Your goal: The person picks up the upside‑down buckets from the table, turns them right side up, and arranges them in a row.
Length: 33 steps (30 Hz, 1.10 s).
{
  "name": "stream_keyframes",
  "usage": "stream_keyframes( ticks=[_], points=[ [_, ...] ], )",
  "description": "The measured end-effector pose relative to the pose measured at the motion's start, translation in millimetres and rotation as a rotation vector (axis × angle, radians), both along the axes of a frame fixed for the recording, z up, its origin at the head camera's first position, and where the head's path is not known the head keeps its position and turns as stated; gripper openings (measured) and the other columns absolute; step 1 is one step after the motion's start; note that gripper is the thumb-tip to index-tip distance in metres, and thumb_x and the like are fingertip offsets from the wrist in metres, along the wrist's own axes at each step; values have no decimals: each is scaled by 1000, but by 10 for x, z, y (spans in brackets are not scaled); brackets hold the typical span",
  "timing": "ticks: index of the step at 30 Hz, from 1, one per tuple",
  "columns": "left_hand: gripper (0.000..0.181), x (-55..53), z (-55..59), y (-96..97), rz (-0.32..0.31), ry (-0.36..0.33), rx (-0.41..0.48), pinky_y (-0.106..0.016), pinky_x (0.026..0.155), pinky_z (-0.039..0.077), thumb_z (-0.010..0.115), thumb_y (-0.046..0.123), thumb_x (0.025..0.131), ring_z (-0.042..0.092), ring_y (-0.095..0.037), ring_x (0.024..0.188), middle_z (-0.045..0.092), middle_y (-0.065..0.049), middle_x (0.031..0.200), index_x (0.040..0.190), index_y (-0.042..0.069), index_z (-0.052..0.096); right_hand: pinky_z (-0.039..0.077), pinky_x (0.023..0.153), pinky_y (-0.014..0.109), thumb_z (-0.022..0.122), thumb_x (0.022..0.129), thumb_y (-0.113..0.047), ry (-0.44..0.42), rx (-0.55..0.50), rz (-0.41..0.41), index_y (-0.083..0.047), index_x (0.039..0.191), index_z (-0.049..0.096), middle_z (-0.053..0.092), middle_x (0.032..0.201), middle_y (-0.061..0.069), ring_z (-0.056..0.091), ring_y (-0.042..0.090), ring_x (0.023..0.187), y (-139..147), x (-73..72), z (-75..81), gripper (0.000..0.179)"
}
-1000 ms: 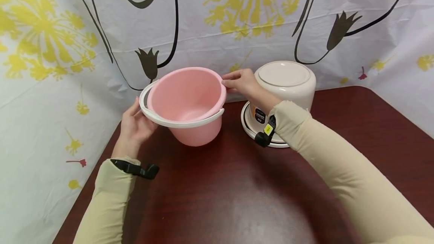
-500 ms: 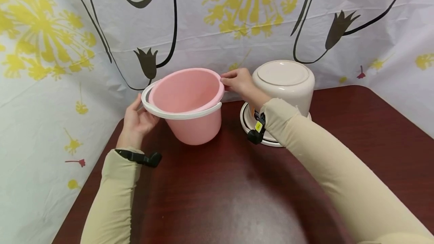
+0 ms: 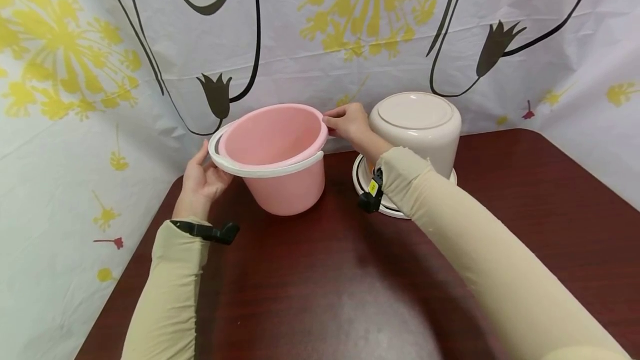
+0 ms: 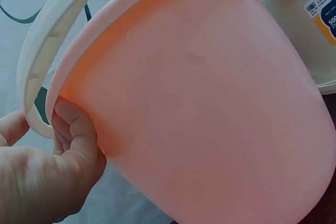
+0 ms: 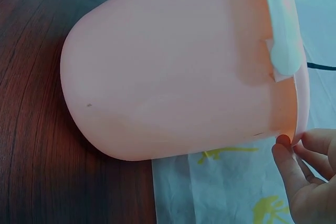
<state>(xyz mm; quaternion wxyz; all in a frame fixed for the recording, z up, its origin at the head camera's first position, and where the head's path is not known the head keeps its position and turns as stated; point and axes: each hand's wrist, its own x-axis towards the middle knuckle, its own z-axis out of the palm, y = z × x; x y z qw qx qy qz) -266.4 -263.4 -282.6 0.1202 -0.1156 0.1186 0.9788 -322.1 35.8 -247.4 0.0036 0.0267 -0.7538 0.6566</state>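
A pink bucket (image 3: 287,188) with a white handle (image 3: 265,171) is tilted, its mouth toward me, at the back left of the table. My left hand (image 3: 202,182) holds it at the left side; in the left wrist view the curled fingers (image 4: 76,124) sit under the rim and the thumb is by the handle. At the opposite side of the rim my right hand (image 3: 352,124) pinches the edge between thumb and fingers, as the right wrist view shows. Whether the bucket's base touches the table cannot be told.
An upside-down cream bucket (image 3: 417,118) with a label stands right of the pink one, partly behind my right forearm. Both stand on a dark red-brown table (image 3: 310,293). A white curtain (image 3: 170,32) with yellow and grey flower prints hangs behind and at the left.
Over the last second the pink bucket's handle has risen slightly toward the rim. My left hand has shifted a little up and right, and my right wrist has moved left. Both keep hold.
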Motion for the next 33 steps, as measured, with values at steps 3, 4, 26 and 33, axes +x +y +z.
stream_keyframes(
  ticks=[3, 4, 26, 33],
  points=[
    [49, 1, -14, -12, 6, -11, -7, -30, 97, 38, 66, 16, 85, 42, -9, 121, 52, -3, 126, 128, 8, 43, 52, 65, 22, 62, 85, -3, 9, 18, -5, 7, 106, 64, 62, 105, 21, 61, 8, 61, 4, 0, 1, 23],
    [50, 0, -18, -17, 9, -15, -13, -29, 97, 37, 66, 15, 85, 43, -10, 121, 53, -4, 125, 129, 8, 42, 52, 65, 22, 62, 85, -3, 14, 25, -7, 7, 106, 65, 62, 105, 20, 61, 8, 61, 3, 1, 2, 23],
    [8, 2, -390, -109, -22, -12, -278, -29, 71, 49, 57, 10, 91, 59, -18, 77, 59, -7, 86, 91, 3, 60, 52, 67, 24, 63, 85, -5, 72, 64, -29, 4, 103, 67, 65, 102, 19, 60, 4, 57, -7, -9, -58, 21],
    [15, 7, -446, -89, -52, -12, -337, -28, 81, 46, 53, 14, 93, 58, -16, 81, 57, -5, 86, 87, 3, 61, 52, 64, 21, 63, 85, -5, 73, 63, -40, 4, 103, 68, 65, 102, 18, 60, 4, 57, -8, -11, -65, 21]
  ],
)
